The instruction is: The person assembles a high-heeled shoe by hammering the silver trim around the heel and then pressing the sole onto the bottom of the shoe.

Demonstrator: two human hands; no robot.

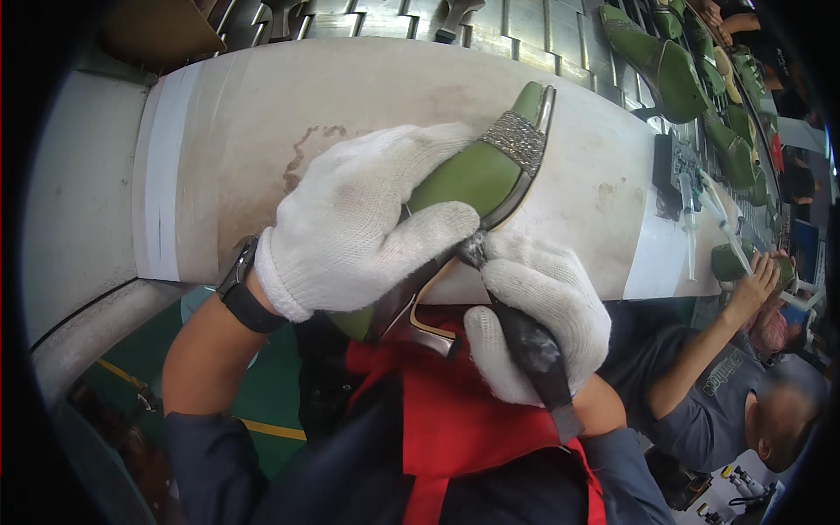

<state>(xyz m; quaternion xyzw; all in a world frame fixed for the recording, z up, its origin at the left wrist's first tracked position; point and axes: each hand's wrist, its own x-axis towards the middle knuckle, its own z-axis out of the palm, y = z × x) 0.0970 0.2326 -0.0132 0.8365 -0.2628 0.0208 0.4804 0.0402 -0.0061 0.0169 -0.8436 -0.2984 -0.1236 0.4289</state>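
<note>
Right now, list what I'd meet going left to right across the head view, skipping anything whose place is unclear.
Left white strip → black wristwatch → gloved left hand → gloved right hand → right white strip → co-worker's hand.

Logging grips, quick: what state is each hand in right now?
Left hand: closed, holding a green shoe.
Right hand: closed around a dark tool; its exact kind cannot be told.
</note>
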